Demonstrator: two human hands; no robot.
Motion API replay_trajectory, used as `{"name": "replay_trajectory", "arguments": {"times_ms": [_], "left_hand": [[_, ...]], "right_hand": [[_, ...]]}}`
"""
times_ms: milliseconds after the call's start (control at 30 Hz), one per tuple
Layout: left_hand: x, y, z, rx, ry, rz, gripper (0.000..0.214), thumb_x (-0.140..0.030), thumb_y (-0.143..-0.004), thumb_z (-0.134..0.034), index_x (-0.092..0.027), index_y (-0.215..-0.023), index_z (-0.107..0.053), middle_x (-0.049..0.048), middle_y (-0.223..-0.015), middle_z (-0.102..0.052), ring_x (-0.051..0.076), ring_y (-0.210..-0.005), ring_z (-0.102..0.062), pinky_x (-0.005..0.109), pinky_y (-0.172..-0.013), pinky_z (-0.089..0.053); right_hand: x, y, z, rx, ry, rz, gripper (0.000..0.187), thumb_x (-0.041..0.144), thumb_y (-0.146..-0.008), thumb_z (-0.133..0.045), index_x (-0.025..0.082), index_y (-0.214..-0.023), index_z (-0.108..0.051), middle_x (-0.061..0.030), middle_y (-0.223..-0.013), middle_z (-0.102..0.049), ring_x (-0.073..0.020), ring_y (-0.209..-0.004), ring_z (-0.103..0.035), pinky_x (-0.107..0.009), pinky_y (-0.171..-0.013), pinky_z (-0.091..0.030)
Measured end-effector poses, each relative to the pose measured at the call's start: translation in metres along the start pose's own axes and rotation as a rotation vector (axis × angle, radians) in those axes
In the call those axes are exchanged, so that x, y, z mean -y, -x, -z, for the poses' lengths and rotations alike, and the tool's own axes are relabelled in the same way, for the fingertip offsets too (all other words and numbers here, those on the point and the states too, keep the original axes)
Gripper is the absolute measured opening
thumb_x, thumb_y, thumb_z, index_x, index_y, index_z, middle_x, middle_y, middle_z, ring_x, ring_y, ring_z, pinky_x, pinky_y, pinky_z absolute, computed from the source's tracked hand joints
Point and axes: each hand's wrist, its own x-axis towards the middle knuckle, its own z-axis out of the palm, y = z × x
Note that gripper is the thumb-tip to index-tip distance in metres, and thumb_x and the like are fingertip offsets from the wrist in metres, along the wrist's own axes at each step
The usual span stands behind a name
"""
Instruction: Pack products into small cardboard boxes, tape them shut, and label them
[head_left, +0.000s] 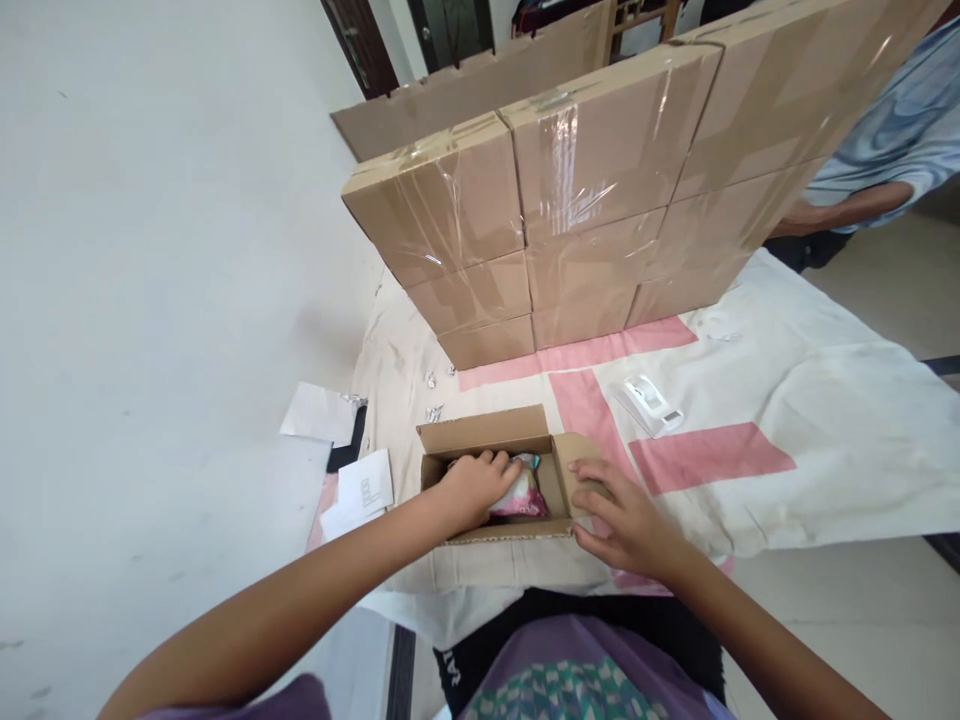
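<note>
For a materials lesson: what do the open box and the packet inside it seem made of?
Open box: matt brown cardboard, apparently corrugated from its ridged front edge. Packet: probably printed plastic film, from its shiny, creased look, though the left hand partly hides it.

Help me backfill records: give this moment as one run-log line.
left hand: on pink-and-white packet | right hand: at right flap | cardboard box: open
</note>
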Motion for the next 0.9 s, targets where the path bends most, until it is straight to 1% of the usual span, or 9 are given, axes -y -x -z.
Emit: {"name": "replay_trajectory", "arguments": {"times_ms": [67,167,300,567,667,733,767,833,900], "left_hand": [[-0.001,-0.005,0.002,-0.002,-0.015,-0.014,0.084,-0.023,-0.071,-0.08,-0.008,-0.144,-0.04,0.0182,-0.129,-0.059,0.034,-0.107,-0.063,0.044,-0.077,-0.059],[0.001,-0.004,0.01,-0.015,-0.006,-0.035,0.075,-0.028,-0.073,-0.078,-0.009,-0.137,-0.046,0.0174,-0.129,-0.059,0.033,-0.105,-0.063,0.044,-0.078,-0.059],[0.001,0.003,0.018,-0.09,0.037,-0.034,0.062,-0.029,-0.078,-0.072,-0.011,-0.133,-0.049,0.0158,-0.131,-0.057,0.032,-0.109,-0.06,0.042,-0.079,-0.059],[-0.007,-0.003,0.009,-0.071,0.088,-0.047,0.064,-0.022,-0.079,-0.07,-0.015,-0.137,-0.045,0.0146,-0.132,-0.055,0.032,-0.114,-0.056,0.042,-0.083,-0.058],[-0.008,0.0,0.01,-0.082,0.122,0.03,0.067,-0.022,-0.08,-0.069,-0.015,-0.141,-0.043,0.016,-0.133,-0.055,0.032,-0.113,-0.059,0.042,-0.083,-0.058],[-0.008,0.005,0.012,-0.112,0.159,0.086,0.067,-0.024,-0.081,-0.07,-0.014,-0.142,-0.043,0.0165,-0.132,-0.057,0.032,-0.113,-0.061,0.043,-0.085,-0.058],[-0.008,0.008,0.013,-0.133,0.178,0.105,0.063,-0.026,-0.082,-0.07,-0.013,-0.139,-0.047,0.0163,-0.131,-0.059,0.032,-0.114,-0.062,0.043,-0.087,-0.057],[-0.008,0.015,0.014,-0.171,0.209,0.135,0.045,-0.027,-0.085,-0.069,-0.013,-0.126,-0.058,0.0145,-0.125,-0.065,0.032,-0.113,-0.063,0.044,-0.091,-0.057],[-0.009,0.021,0.012,-0.188,0.232,0.166,0.025,-0.028,-0.089,-0.065,-0.015,-0.11,-0.066,0.0116,-0.115,-0.071,0.032,-0.111,-0.065,0.045,-0.093,-0.056]], "right_hand": [[0.001,0.002,0.0,0.005,0.002,-0.023,0.016,0.018,-0.086,-0.066,0.018,-0.101,-0.06,-0.0185,-0.121,-0.057,-0.0296,-0.114,-0.062,-0.043,-0.091,-0.06],[0.002,0.004,0.001,0.01,0.003,-0.059,0.016,0.018,-0.086,-0.065,0.018,-0.102,-0.059,-0.0181,-0.121,-0.056,-0.0295,-0.116,-0.061,-0.043,-0.091,-0.059],[0.004,0.005,0.0,-0.024,-0.01,-0.098,0.017,0.018,-0.085,-0.065,0.019,-0.101,-0.06,-0.0168,-0.12,-0.057,-0.0297,-0.117,-0.061,-0.042,-0.091,-0.059],[0.007,0.011,-0.006,-0.003,-0.038,-0.094,0.023,0.016,-0.084,-0.067,0.021,-0.105,-0.059,-0.016,-0.123,-0.055,-0.0306,-0.12,-0.059,-0.044,-0.095,-0.057],[0.008,0.018,-0.013,-0.146,-0.003,-0.204,0.043,0.022,-0.082,-0.072,0.023,-0.122,-0.055,-0.0165,-0.127,-0.053,-0.0353,-0.126,-0.053,-0.056,-0.104,-0.05],[0.008,0.022,-0.016,-0.263,-0.031,-0.334,0.064,0.031,-0.081,-0.073,0.021,-0.138,-0.045,-0.019,-0.132,-0.051,-0.0384,-0.13,-0.049,-0.063,-0.107,-0.046],[0.008,0.022,-0.018,-0.277,-0.07,-0.376,0.071,0.036,-0.082,-0.073,0.02,-0.143,-0.04,-0.0202,-0.135,-0.051,-0.0392,-0.131,-0.048,-0.064,-0.107,-0.045],[0.006,0.021,-0.019,-0.199,-0.151,-0.351,0.072,0.039,-0.084,-0.071,0.02,-0.146,-0.04,-0.0193,-0.138,-0.053,-0.0388,-0.135,-0.045,-0.063,-0.109,-0.045],[0.005,0.018,-0.021,-0.058,-0.197,-0.243,0.059,0.034,-0.085,-0.071,0.024,-0.139,-0.051,-0.0146,-0.138,-0.058,-0.0363,-0.139,-0.043,-0.059,-0.111,-0.045]]}}
